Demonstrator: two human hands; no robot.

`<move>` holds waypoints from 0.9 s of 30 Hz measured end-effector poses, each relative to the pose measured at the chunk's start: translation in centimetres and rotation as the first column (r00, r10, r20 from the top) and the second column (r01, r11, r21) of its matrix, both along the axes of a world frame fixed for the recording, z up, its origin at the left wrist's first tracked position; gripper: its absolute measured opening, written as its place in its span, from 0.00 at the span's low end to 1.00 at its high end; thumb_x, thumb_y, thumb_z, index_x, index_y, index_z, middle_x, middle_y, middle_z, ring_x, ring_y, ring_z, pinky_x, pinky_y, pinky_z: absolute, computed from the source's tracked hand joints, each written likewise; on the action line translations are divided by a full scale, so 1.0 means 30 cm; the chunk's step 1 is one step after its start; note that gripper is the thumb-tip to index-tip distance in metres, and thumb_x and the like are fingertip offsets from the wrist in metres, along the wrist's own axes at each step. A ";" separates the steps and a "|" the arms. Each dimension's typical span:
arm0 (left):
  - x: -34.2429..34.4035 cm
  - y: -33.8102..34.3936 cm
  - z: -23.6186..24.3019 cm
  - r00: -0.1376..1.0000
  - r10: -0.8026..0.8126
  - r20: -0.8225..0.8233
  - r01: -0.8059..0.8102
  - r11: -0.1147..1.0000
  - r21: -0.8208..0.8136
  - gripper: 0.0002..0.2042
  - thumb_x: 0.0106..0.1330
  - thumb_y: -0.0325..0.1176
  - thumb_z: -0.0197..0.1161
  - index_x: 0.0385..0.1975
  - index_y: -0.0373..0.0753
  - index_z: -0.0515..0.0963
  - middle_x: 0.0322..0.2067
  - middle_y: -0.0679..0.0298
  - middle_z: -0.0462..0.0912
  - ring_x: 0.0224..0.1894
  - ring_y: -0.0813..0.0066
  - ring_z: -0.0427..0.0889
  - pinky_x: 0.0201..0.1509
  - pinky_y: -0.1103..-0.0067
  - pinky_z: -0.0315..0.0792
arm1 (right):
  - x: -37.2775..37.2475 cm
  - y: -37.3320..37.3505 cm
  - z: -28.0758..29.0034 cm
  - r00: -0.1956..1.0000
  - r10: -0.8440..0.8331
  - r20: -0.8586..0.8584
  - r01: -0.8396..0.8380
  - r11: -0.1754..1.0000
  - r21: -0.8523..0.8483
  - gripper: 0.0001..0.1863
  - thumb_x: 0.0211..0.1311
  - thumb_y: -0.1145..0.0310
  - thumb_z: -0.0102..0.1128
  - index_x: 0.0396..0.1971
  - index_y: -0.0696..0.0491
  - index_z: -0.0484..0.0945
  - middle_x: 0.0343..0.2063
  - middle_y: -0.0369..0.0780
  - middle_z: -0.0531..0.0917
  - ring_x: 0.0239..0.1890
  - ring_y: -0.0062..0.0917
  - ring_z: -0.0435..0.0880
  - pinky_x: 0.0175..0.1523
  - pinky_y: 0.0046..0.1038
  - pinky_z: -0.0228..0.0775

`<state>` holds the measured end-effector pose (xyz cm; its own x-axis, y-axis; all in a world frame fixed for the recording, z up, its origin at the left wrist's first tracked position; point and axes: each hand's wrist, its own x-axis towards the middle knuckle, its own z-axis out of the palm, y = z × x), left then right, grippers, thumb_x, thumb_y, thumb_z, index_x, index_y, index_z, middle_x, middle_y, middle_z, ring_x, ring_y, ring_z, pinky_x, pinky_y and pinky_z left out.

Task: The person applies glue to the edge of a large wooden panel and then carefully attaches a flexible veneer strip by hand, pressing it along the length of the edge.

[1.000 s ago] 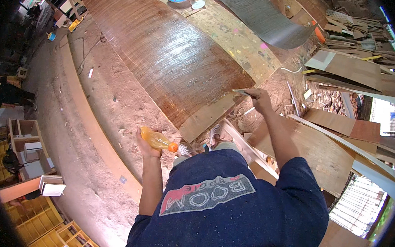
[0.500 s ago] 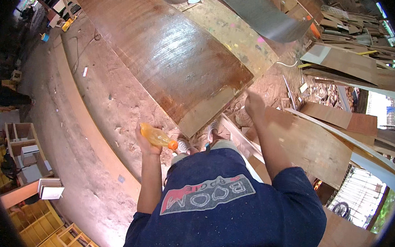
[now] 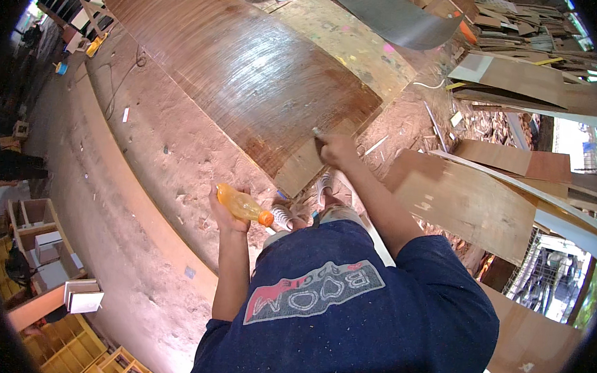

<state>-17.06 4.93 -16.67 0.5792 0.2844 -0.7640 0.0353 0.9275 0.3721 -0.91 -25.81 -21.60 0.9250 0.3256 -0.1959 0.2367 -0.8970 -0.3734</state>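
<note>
at eight o'clock: our left hand (image 3: 227,219), clamped round bottle (image 3: 241,203), presumably held clear of glossy board (image 3: 230,73); at one: our right hand (image 3: 338,151), closed on partly hidden tool (image 3: 317,131).

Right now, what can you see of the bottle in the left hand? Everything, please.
The bottle looks like see-through plastic, tinted yellow-orange, deeper orange toward its base, with an opaque orange cap on its neck. It lies tilted across the left hand, base toward the upper left, cap toward the lower right. The hand grips its body near the base; neck and cap stick out free. It is held left of the brown board's near corner. How full it is, I can't tell.
</note>
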 end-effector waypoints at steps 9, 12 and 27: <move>-0.048 0.053 -0.013 0.999 -0.012 0.050 0.012 1.000 0.002 0.22 0.72 0.58 0.57 0.39 0.42 0.74 0.29 0.59 0.79 0.31 0.62 0.81 0.52 0.61 0.83 | -0.118 0.065 0.076 0.951 -0.180 0.253 0.098 0.948 0.303 0.25 0.57 0.70 0.57 0.57 0.47 0.83 0.45 0.46 0.88 0.48 0.44 0.85 0.53 0.43 0.76; -0.072 0.079 -0.025 0.999 -0.019 0.044 0.019 1.000 -0.001 0.21 0.72 0.57 0.57 0.38 0.42 0.75 0.28 0.60 0.79 0.31 0.62 0.81 0.51 0.61 0.83 | -0.188 0.048 -0.012 0.876 -0.103 0.471 0.032 0.987 0.158 0.27 0.52 0.71 0.61 0.57 0.54 0.81 0.48 0.43 0.86 0.53 0.41 0.82 0.58 0.41 0.73; -0.108 0.114 0.006 1.000 0.018 -0.002 -0.018 1.000 -0.008 0.22 0.72 0.57 0.56 0.37 0.41 0.74 0.28 0.58 0.78 0.32 0.62 0.80 0.52 0.59 0.81 | -0.083 -0.030 0.078 0.970 -0.223 0.093 0.216 0.973 0.077 0.23 0.60 0.68 0.53 0.52 0.34 0.86 0.39 0.51 0.87 0.42 0.49 0.86 0.47 0.48 0.77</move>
